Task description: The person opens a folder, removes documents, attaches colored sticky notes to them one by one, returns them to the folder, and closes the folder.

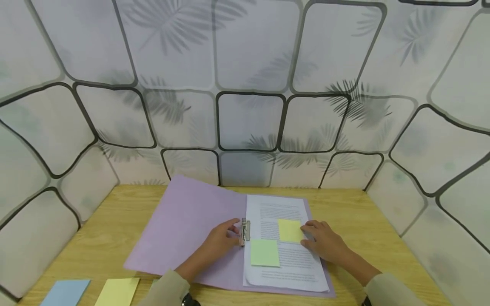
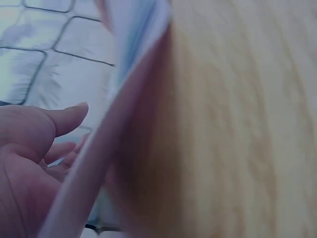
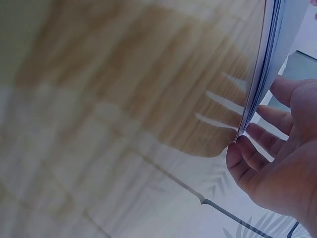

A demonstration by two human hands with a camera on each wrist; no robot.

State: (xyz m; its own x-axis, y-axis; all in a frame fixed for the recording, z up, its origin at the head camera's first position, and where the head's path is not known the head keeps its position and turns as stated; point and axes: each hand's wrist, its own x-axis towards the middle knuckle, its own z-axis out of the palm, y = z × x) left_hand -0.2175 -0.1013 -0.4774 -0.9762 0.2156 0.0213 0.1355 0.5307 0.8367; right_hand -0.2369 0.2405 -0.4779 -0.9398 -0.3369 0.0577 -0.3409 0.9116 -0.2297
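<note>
A purple folder (image 1: 191,225) lies spread on the table, with a stack of printed sheets (image 1: 285,278) on its right side. At its spine sits a metal clip (image 1: 245,231). My left hand (image 1: 220,242) is at this clip, index finger by its top and thumb by its lower end; contact is unclear. My right hand (image 1: 325,242) rests at the right edge of the sheets, fingertips beside a yellow sticky note (image 1: 289,230). In the right wrist view its fingers (image 3: 240,158) touch the edge of the stack. A green sticky note (image 1: 265,253) lies lower left on the page.
Blue paper (image 1: 65,293) and yellow paper (image 1: 118,292) lie at the table's near left. A sliver of green shows beside the left sleeve. Patterned walls (image 1: 249,121) enclose the wooden table (image 1: 367,229) at the back and both sides.
</note>
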